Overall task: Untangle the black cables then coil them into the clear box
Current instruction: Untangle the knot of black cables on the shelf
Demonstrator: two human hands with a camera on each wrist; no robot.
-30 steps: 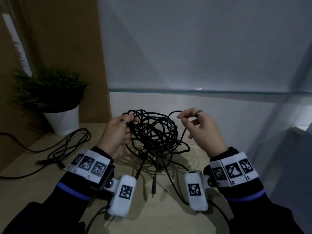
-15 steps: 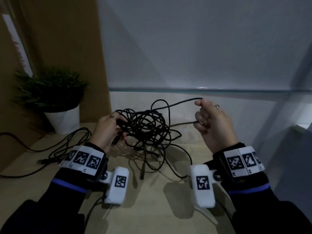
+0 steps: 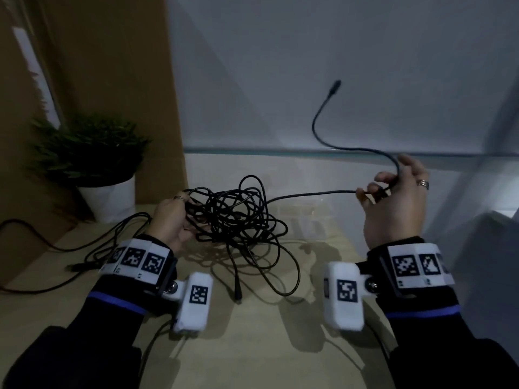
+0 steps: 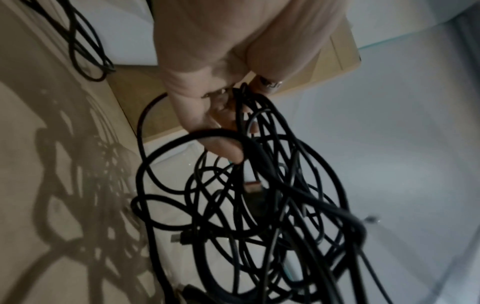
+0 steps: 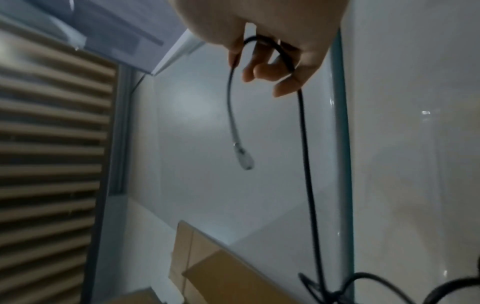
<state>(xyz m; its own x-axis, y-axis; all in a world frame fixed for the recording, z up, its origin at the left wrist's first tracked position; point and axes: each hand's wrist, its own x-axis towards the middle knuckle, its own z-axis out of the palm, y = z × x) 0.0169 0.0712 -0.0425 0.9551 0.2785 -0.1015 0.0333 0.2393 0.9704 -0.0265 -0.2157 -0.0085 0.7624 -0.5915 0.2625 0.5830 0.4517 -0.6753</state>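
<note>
A tangle of black cables point(image 3: 238, 217) hangs just above the wooden tabletop, several loops and plug ends trailing down onto it. My left hand point(image 3: 171, 217) grips the tangle's left side; the left wrist view shows the fingers point(image 4: 223, 115) curled round several strands of the tangle point(image 4: 259, 195). My right hand point(image 3: 393, 197) is raised at the right and pinches one cable strand point(image 3: 311, 195) drawn taut out of the tangle. That strand's free end with its plug point(image 3: 335, 87) whips up above the hand, also seen as plug point(image 5: 242, 157). The clear box point(image 3: 303, 217) stands behind the tangle.
A potted plant point(image 3: 92, 164) in a white pot stands at the back left against a brown panel. Another black cable point(image 3: 92, 248) lies loose on the table at the left. A glass partition edge point(image 3: 280, 151) runs along the back.
My right hand has pulled far to the right, drawing one strand out of the tangle until its plug end came free and flicked upward. The left hand kept hold of the tangle.
</note>
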